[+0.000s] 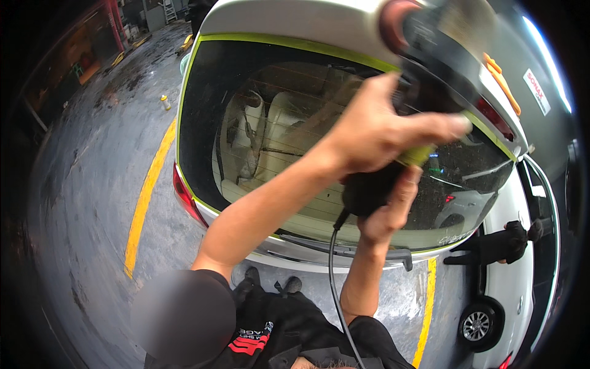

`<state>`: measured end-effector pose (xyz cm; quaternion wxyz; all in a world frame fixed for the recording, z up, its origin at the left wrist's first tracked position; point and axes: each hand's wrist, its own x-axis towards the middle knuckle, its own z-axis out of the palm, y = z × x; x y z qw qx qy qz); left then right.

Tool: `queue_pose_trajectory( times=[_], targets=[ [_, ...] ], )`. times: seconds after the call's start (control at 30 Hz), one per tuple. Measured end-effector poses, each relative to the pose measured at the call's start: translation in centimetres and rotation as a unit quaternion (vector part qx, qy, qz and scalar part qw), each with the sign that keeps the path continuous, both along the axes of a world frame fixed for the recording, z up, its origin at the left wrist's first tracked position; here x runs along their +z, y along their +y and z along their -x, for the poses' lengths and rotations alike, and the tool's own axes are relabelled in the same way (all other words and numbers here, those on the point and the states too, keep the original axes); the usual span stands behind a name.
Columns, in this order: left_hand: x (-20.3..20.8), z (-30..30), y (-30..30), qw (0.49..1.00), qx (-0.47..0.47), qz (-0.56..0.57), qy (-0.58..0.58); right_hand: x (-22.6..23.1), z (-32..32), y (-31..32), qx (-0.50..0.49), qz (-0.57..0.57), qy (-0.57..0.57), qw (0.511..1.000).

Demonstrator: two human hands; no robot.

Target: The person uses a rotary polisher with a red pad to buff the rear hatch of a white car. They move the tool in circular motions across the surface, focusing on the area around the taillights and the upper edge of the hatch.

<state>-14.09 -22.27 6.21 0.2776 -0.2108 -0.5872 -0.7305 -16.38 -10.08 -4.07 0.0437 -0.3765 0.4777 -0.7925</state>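
Both my hands hold a black polisher (442,74) up over the rear of a light-coloured car. My left hand (372,126) grips it near the head, thumb stretched across toward the right. Lower down, my right hand (388,212) is wrapped around the body near the cord end. The reddish round pad (394,26) is smeared by motion at the top, close to the car's upper rear panel (289,18); whether it touches cannot be told. Yellow-green masking tape (276,40) edges the rear window (215,67). A black cord (332,264) hangs down past my right forearm.
An orange cloth (505,86) lies at the car's right side. A rear wiper (332,247) crosses the window's lower edge. At right, a person in black (507,243) is beside a white car (510,289). A small bottle (165,102) stands on the grey floor near a yellow line (150,190).
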Motion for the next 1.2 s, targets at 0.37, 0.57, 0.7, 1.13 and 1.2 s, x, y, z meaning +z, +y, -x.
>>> queue_pose_trajectory(
  times=[0.37, 0.57, 0.7, 1.13, 1.2],
  targets=[
    [0.5, 0.4, 0.3, 1.000, -0.024, -0.004, 0.007, 0.5, -0.7, 0.1, 0.030, 0.023, -0.004, 0.999],
    [0.4, -5.5, -6.7, 0.999, 0.011, -0.001, -0.037, 1.5, -5.0, -7.5, 0.030, 0.011, 0.000, 0.999],
    [-0.9, -7.9, -11.8, 0.999, 0.030, -0.003, -0.029, 1.6, -6.7, -11.3, 0.037, -0.033, 0.022, 0.999],
    [-3.8, -8.3, -13.7, 0.977, 0.045, -0.200, 0.057, 3.3, -6.8, -13.1, 0.026, -0.083, 0.075, 0.993],
    [-3.4, -6.9, -11.4, 0.985, 0.030, -0.158, 0.070, 2.8, -5.8, -10.3, 0.010, -0.088, 0.057, 0.994]
  ],
)
